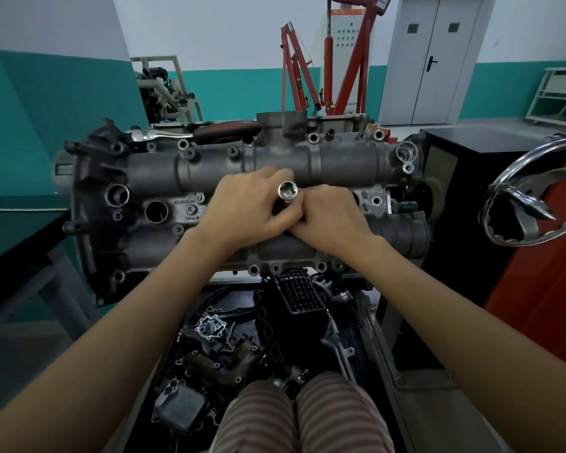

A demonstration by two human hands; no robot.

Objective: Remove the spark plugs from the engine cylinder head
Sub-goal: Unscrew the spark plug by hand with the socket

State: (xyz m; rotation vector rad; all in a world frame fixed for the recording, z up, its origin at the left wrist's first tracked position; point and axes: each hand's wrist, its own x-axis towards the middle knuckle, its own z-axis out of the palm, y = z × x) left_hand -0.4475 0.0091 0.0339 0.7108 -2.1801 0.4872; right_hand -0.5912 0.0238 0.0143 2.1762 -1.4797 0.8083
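A grey engine cylinder head (151, 178) lies across the stand in front of me. At its middle a chrome spark plug socket (287, 190) stands upright, its open end facing me. My left hand (249, 210) wraps its fingers round the socket's shaft. My right hand (332, 214) sits against it from the right, fingers curled at the socket's base. One open plug well (156, 211) shows on the left. No spark plug is visible; the hands hide the well under the socket.
A ratchet wrench with a red-black handle (223, 130) rests on the head's far edge. A chrome hand wheel (536, 194) juts at the right beside a black cabinet (464, 152). Loose engine parts fill the tray (242, 348) below. A red engine crane (343, 60) stands behind.
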